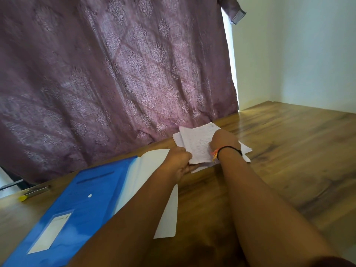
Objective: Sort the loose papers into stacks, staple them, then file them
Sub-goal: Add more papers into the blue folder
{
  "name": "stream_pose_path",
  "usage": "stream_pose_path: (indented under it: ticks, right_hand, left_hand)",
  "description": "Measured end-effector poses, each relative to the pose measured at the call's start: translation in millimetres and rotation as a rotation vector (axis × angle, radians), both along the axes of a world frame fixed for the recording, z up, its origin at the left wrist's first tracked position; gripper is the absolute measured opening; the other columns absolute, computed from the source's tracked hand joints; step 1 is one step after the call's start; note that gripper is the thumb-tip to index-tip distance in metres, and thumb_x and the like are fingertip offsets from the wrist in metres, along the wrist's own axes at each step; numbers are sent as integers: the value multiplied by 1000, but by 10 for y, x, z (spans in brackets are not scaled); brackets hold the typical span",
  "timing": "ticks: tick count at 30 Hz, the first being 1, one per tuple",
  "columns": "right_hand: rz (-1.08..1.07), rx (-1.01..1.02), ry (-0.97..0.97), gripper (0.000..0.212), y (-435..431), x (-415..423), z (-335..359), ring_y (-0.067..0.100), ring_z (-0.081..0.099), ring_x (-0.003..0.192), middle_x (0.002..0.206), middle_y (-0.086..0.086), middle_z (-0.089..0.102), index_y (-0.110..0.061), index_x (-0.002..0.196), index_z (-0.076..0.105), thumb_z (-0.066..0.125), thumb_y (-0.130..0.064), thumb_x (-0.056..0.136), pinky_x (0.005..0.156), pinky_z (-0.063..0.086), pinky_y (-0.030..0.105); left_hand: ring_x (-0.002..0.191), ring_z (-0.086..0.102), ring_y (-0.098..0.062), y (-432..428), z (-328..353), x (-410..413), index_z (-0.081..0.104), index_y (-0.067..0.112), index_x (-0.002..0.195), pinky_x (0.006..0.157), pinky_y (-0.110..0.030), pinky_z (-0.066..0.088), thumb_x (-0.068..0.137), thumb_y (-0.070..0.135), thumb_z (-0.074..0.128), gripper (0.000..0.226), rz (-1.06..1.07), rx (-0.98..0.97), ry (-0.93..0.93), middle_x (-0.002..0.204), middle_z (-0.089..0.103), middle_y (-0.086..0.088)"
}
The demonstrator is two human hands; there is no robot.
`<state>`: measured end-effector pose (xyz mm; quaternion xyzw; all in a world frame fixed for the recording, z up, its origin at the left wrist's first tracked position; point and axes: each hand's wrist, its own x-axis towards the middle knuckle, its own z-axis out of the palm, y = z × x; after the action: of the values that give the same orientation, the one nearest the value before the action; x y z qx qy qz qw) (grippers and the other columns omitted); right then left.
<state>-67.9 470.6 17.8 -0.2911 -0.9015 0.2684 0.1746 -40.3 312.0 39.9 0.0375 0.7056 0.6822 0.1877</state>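
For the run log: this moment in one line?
phase: sorting | left hand grips papers | right hand rests on papers | blue folder lies beside

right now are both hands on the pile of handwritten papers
Yes, the left hand grips the near edge of the papers and the right hand rests on top of them.

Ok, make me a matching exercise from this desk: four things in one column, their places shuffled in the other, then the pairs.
1 blue plastic folder
2 handwritten white papers
3 purple patterned curtain
4 black wrist band

A behind the wooden table
B round the wrist of the right hand
C flat on the table's left side
D gripped by left hand and right hand

Pairs: 1-C, 2-D, 3-A, 4-B
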Motion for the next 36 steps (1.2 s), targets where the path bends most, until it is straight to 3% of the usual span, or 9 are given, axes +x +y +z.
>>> stream_pose_path:
  ticks: [8,11,15,20,24,26,30,33,36]
  right_hand:
    - [50,-10,210,53,-341,33,74,34,45,123,134,14,50,-12,133,48,60,-44,93,97,44,45]
    - [138,-297,271,72,-526,56,156,35,47,126,141,15,45,-6,145,31,63,-44,93,99,42,41]
    - [407,-600,332,38,-743,96,219,23,61,109,120,3,64,-5,126,60,61,-29,97,90,46,29]
    - [628,-743,271,29,-1059,124,240,22,71,99,110,2,74,-15,117,69,67,-29,91,90,58,47]
    - [826,-879,139,20,-1285,218,215,15,72,101,114,-1,73,-17,116,68,63,-15,97,82,58,26]
    - [835,-926,108,17,-1323,226,165,10,71,99,109,-7,73,-24,111,67,58,-14,100,78,56,21]
    - [725,-948,148,42,-1349,168,83,25,66,110,122,4,68,-13,139,53,53,-1,98,89,57,39]
    - [639,-913,112,41,-1326,184,124,24,68,95,109,4,70,-13,132,57,48,5,95,65,58,28]
    - [551,-764,66,27,-1297,216,196,21,65,89,107,8,69,-8,120,62,52,-1,96,67,54,25]
  left_hand:
    - [92,74,-17,-549,108,33,66,27,111,66,-26,60,102,10,57,21,135,41,223,105,75,4]
    - [100,72,-19,-874,83,15,64,18,123,70,-26,61,104,5,52,25,177,34,291,114,73,-4]
    - [96,72,-21,-1399,-1,40,62,12,115,68,-31,61,103,-1,47,23,199,69,278,113,73,-11]
    - [99,72,-29,-1998,29,45,60,1,124,70,-37,63,101,6,54,24,157,148,189,114,74,-16]
    - [111,69,-35,-2196,31,5,63,10,127,93,-50,57,103,11,54,26,175,82,210,120,73,-14]
    - [104,72,-32,-2190,31,26,68,14,117,92,-48,57,104,8,50,24,182,-12,243,114,75,-11]
    - [96,74,-23,-2176,87,102,72,16,106,84,-38,56,107,25,46,28,144,-66,303,103,78,-5]
    - [93,66,-25,-2252,112,61,72,14,99,81,-35,53,108,38,41,40,177,-90,371,98,76,-7]
    - [98,63,-17,-2401,34,-16,69,18,103,84,-32,51,102,25,58,13,165,-464,506,104,72,2]
